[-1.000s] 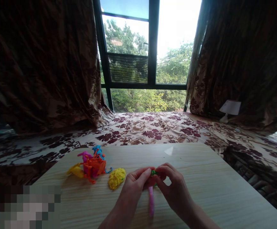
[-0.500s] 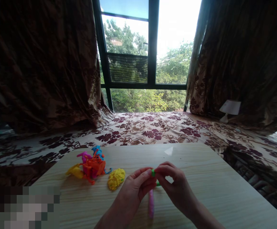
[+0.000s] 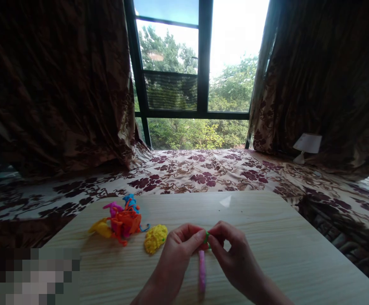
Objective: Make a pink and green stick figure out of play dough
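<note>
Over the front half of the table, my left hand (image 3: pixel 184 248) and my right hand (image 3: pixel 230 243) meet with their fingertips pinched on a small piece of green modelling clay (image 3: pixel 206 237). A second bit of green shows just below, mostly behind the fingers. Under my hands a slim pinkish-purple stick (image 3: pixel 202 271) points toward me; its far end is hidden by my fingers. To the left of my left hand lies a lumpy yellow clay piece (image 3: pixel 155 238) with a small green speck.
Farther left on the pale wooden table (image 3: pixel 282 250) sits a heap of orange clay (image 3: pixel 127 222) with pink, blue and yellow pieces. Beyond stands a floral-covered ledge (image 3: pixel 203 169) below a window, with a white lamp (image 3: pixel 308 144) at right.
The green clay has been turned and worked between my fingertips, and its visible shape has changed. My right hand has dipped slightly. The other clay pieces stay put.
</note>
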A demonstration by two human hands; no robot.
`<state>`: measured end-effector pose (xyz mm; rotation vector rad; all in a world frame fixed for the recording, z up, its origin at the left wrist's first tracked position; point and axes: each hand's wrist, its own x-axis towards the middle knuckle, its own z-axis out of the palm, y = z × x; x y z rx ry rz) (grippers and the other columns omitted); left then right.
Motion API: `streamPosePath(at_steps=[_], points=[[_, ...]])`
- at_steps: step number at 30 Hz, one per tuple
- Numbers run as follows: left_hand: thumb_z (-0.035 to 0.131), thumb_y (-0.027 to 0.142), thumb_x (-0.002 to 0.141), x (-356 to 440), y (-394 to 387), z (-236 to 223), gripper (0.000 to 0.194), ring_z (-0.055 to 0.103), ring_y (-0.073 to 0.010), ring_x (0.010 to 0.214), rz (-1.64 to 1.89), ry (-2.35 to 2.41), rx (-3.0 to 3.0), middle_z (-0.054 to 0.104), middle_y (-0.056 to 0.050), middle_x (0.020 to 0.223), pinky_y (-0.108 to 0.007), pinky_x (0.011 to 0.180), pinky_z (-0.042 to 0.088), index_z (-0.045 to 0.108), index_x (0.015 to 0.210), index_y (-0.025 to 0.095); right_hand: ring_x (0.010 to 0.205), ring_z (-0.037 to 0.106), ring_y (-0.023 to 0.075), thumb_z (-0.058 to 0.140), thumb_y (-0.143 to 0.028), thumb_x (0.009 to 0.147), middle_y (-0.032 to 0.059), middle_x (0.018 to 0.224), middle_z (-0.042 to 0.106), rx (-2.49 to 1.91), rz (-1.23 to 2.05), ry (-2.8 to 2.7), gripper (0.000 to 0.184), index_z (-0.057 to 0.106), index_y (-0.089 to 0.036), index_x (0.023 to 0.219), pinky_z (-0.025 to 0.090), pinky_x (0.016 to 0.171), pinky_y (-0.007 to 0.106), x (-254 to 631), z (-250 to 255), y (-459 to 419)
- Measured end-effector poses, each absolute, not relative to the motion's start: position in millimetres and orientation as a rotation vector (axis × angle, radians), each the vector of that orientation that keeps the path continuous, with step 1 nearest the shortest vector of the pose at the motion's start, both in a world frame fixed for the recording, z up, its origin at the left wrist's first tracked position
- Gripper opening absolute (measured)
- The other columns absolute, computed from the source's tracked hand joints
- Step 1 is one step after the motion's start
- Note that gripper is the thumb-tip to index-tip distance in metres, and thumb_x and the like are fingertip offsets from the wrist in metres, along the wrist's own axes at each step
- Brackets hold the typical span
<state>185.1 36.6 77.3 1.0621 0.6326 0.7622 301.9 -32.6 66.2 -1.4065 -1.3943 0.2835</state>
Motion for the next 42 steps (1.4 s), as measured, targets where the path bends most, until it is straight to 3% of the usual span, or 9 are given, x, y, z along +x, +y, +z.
streamPosePath(at_steps=[4,10,16,21,25,29,34,38,42], points=[[0.064,0.031,0.069,188,33,77,0.019,0.060,-0.0145,0.065,0.765,0.663,1.126,0.066,-0.004,0.066,-0.026,0.066,0.048,0.066,0.073,0.013,0.055,0.046,0.0106,0.054,-0.026,0.079,-0.0027,0.057,0.050,-1.373,0.455,-1.188,0.018,0.051,-0.016,0.063,0.037,0.051,0.022,302,60,-27],[0.069,0.027,0.064,189,35,85,0.028,0.061,-0.0200,0.083,0.847,0.649,1.265,0.070,-0.007,0.085,-0.027,0.075,0.047,0.068,0.089,0.015,0.055,0.047,0.0096,0.057,-0.031,0.079,-0.0021,0.059,0.054,-1.187,0.701,-1.104,0.020,0.057,-0.014,0.069,0.038,0.050,0.020,314,62,-20],[0.070,0.030,0.064,185,43,78,0.034,0.062,-0.0198,0.079,0.704,0.577,1.158,0.070,-0.009,0.084,-0.028,0.072,0.048,0.067,0.094,0.013,0.070,0.058,0.0147,0.057,-0.023,0.078,0.0031,0.081,0.062,-1.148,0.555,-1.247,0.016,0.060,-0.018,0.093,0.047,0.059,0.024,314,63,-21],[0.076,0.030,0.055,186,47,72,0.031,0.061,-0.0135,0.060,0.686,0.639,0.920,0.068,-0.005,0.072,-0.026,0.062,0.048,0.067,0.082,0.016,0.070,0.058,0.0146,0.056,-0.021,0.079,0.0026,0.079,0.061,-1.157,0.580,-1.308,0.009,0.061,-0.018,0.085,0.048,0.061,0.024,312,68,-23],[0.072,0.034,0.060,185,46,75,0.029,0.057,-0.0111,0.057,0.644,0.672,1.061,0.067,-0.005,0.068,-0.024,0.062,0.046,0.068,0.080,0.013,0.069,0.058,0.0150,0.057,-0.020,0.078,0.0026,0.078,0.062,-1.197,0.549,-1.302,0.017,0.058,-0.018,0.095,0.047,0.061,0.025,312,64,-23],[0.064,0.041,0.067,183,45,74,0.029,0.052,-0.0103,0.051,0.671,0.665,1.259,0.062,-0.003,0.056,-0.022,0.055,0.041,0.067,0.070,0.012,0.064,0.053,0.0130,0.053,-0.018,0.079,0.0005,0.071,0.057,-1.307,0.346,-1.458,0.008,0.060,-0.018,0.081,0.043,0.059,0.024,312,62,-27],[0.058,0.039,0.073,183,43,76,0.030,0.047,-0.0092,0.050,0.697,0.651,1.388,0.055,0.000,0.050,-0.020,0.053,0.036,0.062,0.060,0.012,0.062,0.051,0.0124,0.050,-0.023,0.082,0.0003,0.067,0.056,-1.353,0.348,-1.403,0.013,0.058,-0.017,0.074,0.042,0.059,0.024,306,64,-29],[0.058,0.037,0.074,184,40,80,0.028,0.046,-0.0083,0.053,0.747,0.665,1.329,0.054,0.000,0.053,-0.020,0.054,0.036,0.060,0.061,0.012,0.066,0.056,0.0143,0.049,-0.030,0.084,0.0025,0.071,0.060,-1.203,0.610,-1.231,0.017,0.059,-0.016,0.083,0.045,0.058,0.024,303,60,-23],[0.058,0.037,0.074,185,40,78,0.026,0.047,-0.0085,0.051,0.712,0.619,1.154,0.054,0.000,0.056,-0.021,0.053,0.038,0.061,0.067,0.012,0.067,0.056,0.0135,0.054,-0.025,0.080,0.0022,0.076,0.059,-1.174,0.455,-1.313,0.018,0.060,-0.018,0.096,0.047,0.061,0.025,307,63,-23]])
